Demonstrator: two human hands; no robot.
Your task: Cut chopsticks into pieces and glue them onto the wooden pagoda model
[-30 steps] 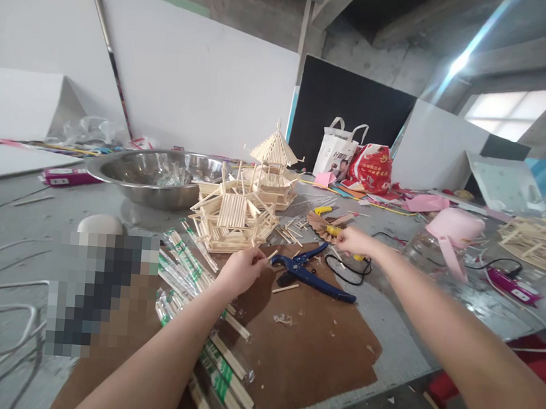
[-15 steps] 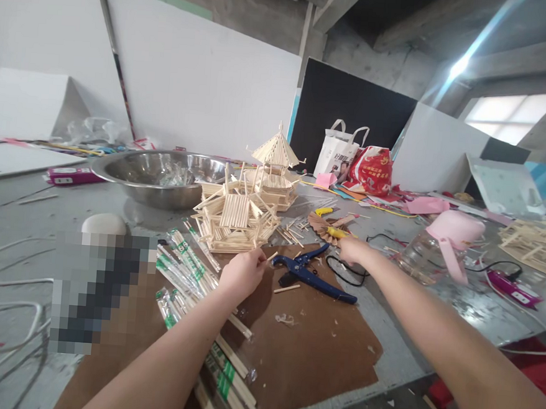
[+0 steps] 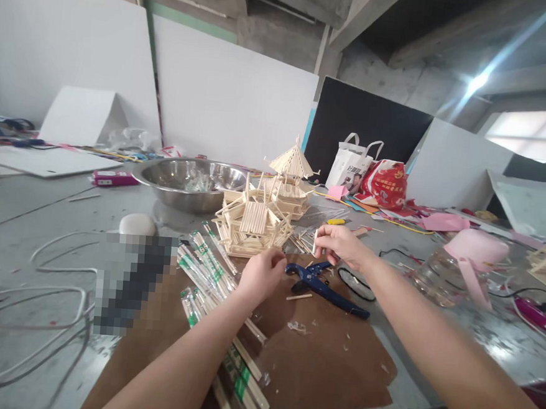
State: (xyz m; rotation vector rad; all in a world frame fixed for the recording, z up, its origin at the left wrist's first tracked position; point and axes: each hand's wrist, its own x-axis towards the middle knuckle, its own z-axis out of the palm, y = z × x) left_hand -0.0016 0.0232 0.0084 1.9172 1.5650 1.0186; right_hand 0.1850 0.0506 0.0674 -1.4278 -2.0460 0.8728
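My left hand (image 3: 262,275) is curled closed just in front of a small house built of wooden sticks (image 3: 253,223), its fingertips at the model's base; what it pinches is hidden. My right hand (image 3: 341,243) is raised over the table and pinches a short wooden stick (image 3: 316,242) held upright. Blue-handled cutters (image 3: 323,283) lie on a brown mat (image 3: 331,364) between and below the two hands. A pagoda-shaped stick model (image 3: 292,176) stands behind the house.
Wrapped chopsticks (image 3: 211,287) lie piled at the mat's left edge. A steel bowl (image 3: 188,183) sits behind the models. Bags (image 3: 373,171), a clear jug with pink lid (image 3: 460,267), black cable (image 3: 356,282) and white wire loops (image 3: 45,313) surround the work spot.
My right hand has drawn back from the far right side of the table towards the stick house, now holding a short stick upright. The view has swung left. My left hand stays by the model.
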